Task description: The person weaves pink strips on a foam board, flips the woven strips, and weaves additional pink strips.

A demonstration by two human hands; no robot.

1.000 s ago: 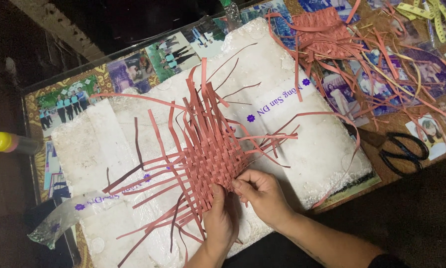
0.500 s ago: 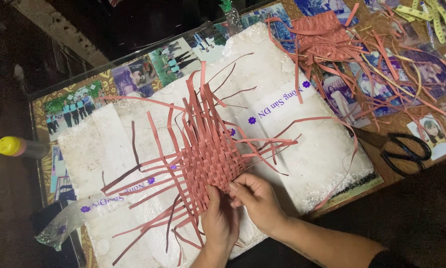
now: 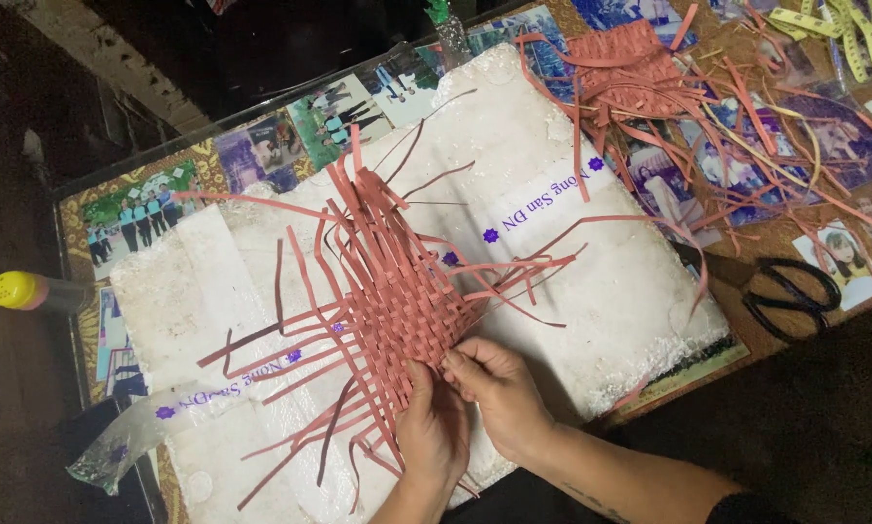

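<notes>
Both hands pinch strips at the six o'clock edge of the red woven mat (image 3: 397,291): left hand (image 3: 434,432), right hand (image 3: 499,388). The mat lies on white foam sheets (image 3: 601,281) on the table (image 3: 795,378); black scissors (image 3: 795,296) lie at three o'clock.

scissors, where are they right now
In the head view the black scissors lie at the right of the table, beside the white foam board and below the pile of loose red strips.
</notes>
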